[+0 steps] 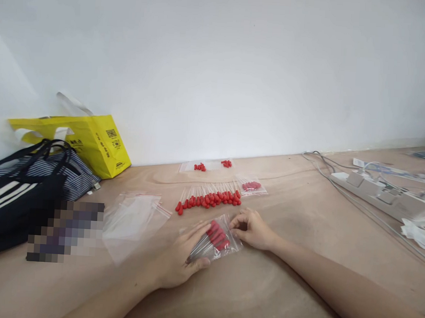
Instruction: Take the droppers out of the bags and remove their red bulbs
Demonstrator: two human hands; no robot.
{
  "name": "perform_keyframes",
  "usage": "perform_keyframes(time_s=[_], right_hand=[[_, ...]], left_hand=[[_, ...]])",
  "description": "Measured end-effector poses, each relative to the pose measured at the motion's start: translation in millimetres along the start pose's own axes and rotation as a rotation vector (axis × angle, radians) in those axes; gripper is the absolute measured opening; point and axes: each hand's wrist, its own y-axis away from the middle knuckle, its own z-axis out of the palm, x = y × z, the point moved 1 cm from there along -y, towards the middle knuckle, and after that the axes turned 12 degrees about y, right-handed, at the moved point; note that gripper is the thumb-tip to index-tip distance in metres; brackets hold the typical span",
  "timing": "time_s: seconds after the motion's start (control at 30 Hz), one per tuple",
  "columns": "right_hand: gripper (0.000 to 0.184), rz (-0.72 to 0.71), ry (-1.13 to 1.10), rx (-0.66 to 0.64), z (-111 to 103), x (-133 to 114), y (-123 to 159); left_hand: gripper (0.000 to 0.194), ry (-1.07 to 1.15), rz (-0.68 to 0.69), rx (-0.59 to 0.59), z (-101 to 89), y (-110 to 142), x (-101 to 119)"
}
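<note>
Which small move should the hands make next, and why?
Probably the right hand should press along the right edge of the plastic bag to close it. That hand is at this edge, the left hand lies over the other end, and the red-handled tools are inside. Whether the seal is open cannot be made out.

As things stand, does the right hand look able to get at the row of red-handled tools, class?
Probably yes: the row of tools lies just beyond the right hand across bare tabletop, though that hand is at the packed bag.
</note>
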Motion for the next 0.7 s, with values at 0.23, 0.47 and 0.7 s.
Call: perform_keyframes(time_s=[0.23,0.47,0.7], right_hand=[[0.019,-0.145,-0.022,-0.077,-5,-5,-5],[0.04,-0.269,-0.204,-0.084,-6,-9,-5],[0.037,-0.297,-0.081,-0.14,-11,-19,-1]], left_hand=[[0.064,0.079,-0.048,-0.003,0.6,-4,-2],[0.059,0.118,0.034,0.056,8.7,-9,-16],[0.057,0.126,0.013,0.059,9.3,-8,-14]])
